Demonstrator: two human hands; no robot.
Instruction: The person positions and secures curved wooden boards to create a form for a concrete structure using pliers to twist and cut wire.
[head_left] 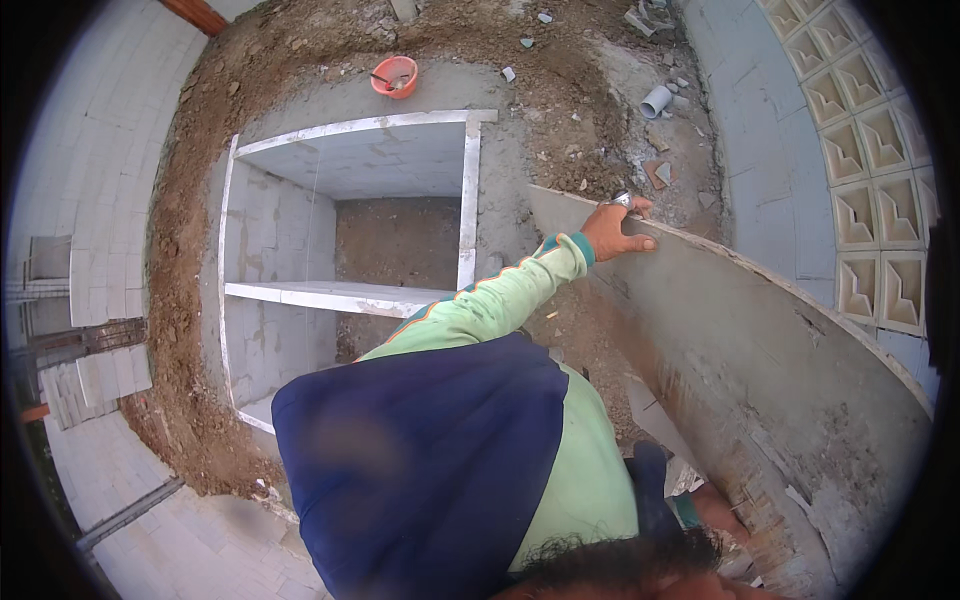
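Note:
A large grey-stained board (740, 340) stands tilted on its edge along the right side, its long upper rim slanting down to the lower right. My left hand (615, 230), below a light green sleeve and a wristwatch, grips that rim near the far end. The thumb lies on the near face, and the fingers go over the top. My right hand (720, 512) shows only partly at the lower right, close to the board's lower part. Its fingers are hidden, so its grip cannot be made out. Dark blue cloth covers much of the lower middle.
Left of the board is a block-walled pit with white rims (350, 128) and a white crossbeam (330, 296). An orange bowl (395, 77) with a tool in it sits beyond. A white pipe piece (656, 101) and rubble lie near the blue-grey wall (750, 150).

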